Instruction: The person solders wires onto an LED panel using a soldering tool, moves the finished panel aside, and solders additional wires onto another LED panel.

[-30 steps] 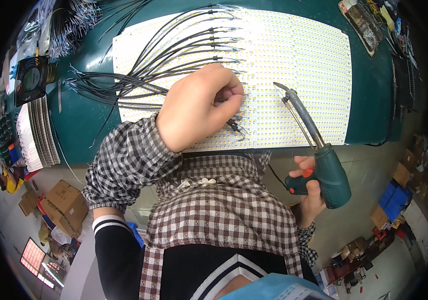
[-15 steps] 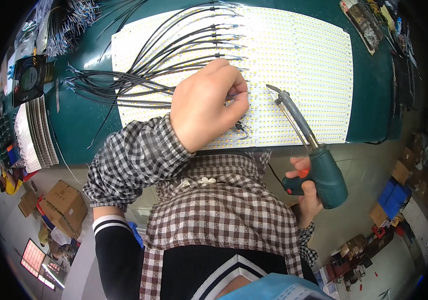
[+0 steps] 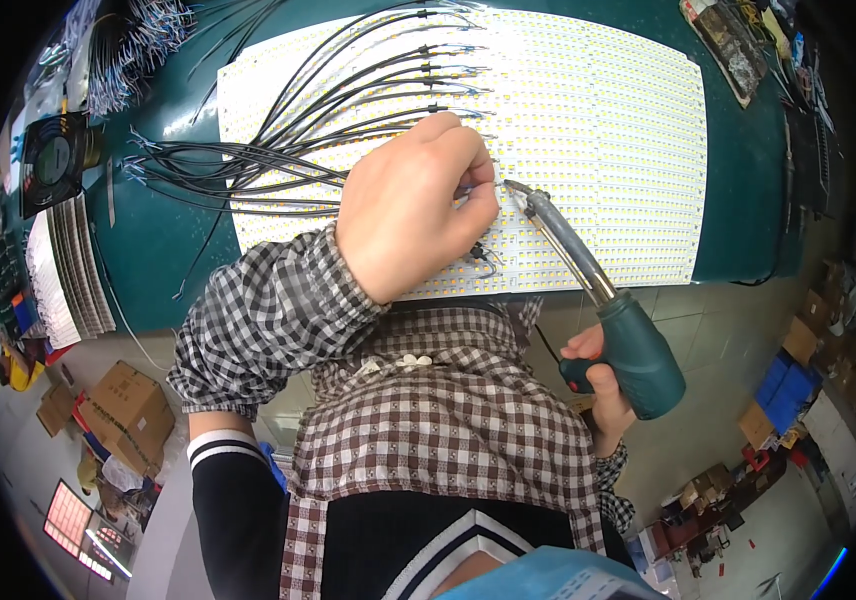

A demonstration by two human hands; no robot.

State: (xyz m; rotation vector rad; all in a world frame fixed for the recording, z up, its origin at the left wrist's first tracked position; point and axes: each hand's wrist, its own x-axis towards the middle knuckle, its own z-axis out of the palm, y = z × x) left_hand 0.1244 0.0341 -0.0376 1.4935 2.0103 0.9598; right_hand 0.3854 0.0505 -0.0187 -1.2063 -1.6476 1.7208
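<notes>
My left hand rests over a white LED board, thumb and forefinger pinched together on the thin end of a cable, which is mostly hidden by the fingers. Several black cables with bare wire ends lie across the board's left half, bundled beside my wrist. My right hand grips a green soldering gun, its forefinger side near a red trigger. The gun's dark tip is just right of my left fingertips, at the board's surface; whether it touches cannot be made out.
The board lies on a green table. At left stand a black fan and a stack of white strips. Bundled wires lie at the back left, and a dirty flat block at the back right. A cardboard box is on the floor.
The soldering gun has moved left, its tip coming close to my left fingertips. My left hand keeps its pinch and has barely shifted; the board and cables have slid slightly left.
</notes>
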